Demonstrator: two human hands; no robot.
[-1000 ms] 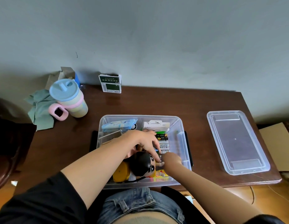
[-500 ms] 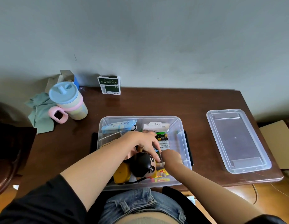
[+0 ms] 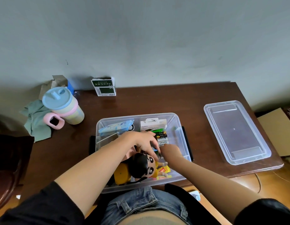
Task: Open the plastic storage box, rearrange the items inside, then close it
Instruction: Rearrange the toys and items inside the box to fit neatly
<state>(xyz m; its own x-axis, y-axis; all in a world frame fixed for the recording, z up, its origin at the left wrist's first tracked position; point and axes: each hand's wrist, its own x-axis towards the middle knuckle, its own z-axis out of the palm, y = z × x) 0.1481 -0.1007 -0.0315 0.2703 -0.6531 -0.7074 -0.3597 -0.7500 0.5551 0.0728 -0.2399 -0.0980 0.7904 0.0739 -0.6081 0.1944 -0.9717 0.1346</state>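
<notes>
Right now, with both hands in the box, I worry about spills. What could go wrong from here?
1. The storage box overhangs the table's near edge above the lap; pressing down near that end might tip it.
2. Both hands, left and right, crowd the batteries beside the doll; a hasty pull could scatter them.
3. The lid lies near the table's right edge, where an elbow could knock it off.

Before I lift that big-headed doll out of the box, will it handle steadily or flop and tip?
The doll probably tips head-first: its dark head looks far larger than the small body. It looks moulded and hard, so likely stiff, not floppy. It lies wedged against the yellow object, so it may drag neighbours.
</notes>
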